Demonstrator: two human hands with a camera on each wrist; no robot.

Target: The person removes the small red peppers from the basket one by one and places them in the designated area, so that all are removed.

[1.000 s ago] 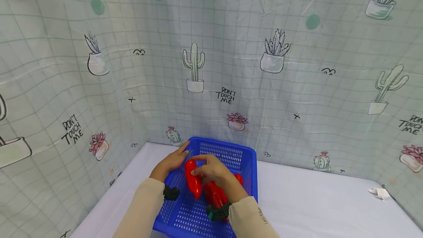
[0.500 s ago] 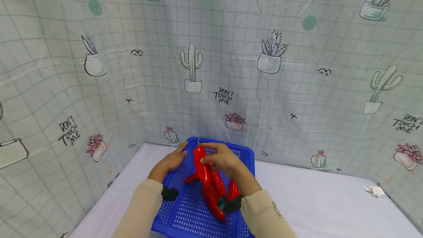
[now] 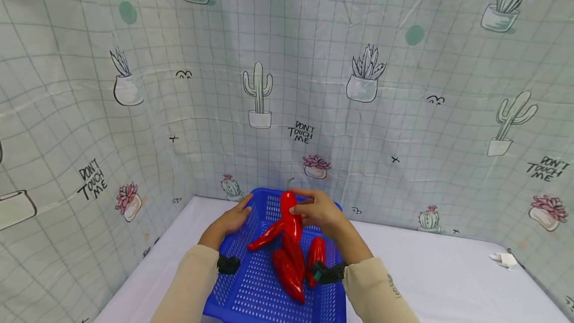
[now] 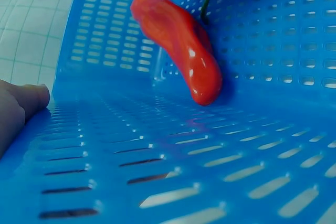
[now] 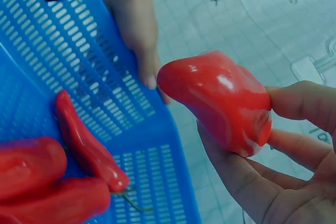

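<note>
In the head view, the right arm comes from the lower right; its hand (image 3: 319, 208) holds a red pepper (image 3: 291, 218) between thumb and fingers, stem upward, at the lower centre. The left hand (image 3: 230, 221) touches the rim of the blue basket (image 3: 255, 295), visible fingers stretched forward; whether it grips, I cannot tell. More peppers (image 3: 288, 275) lie inside.

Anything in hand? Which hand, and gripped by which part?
A red pepper, in the right hand, held by its broader, stem end. The left hand touches the blue basket's rim; whether it grips it can't be told.
</note>
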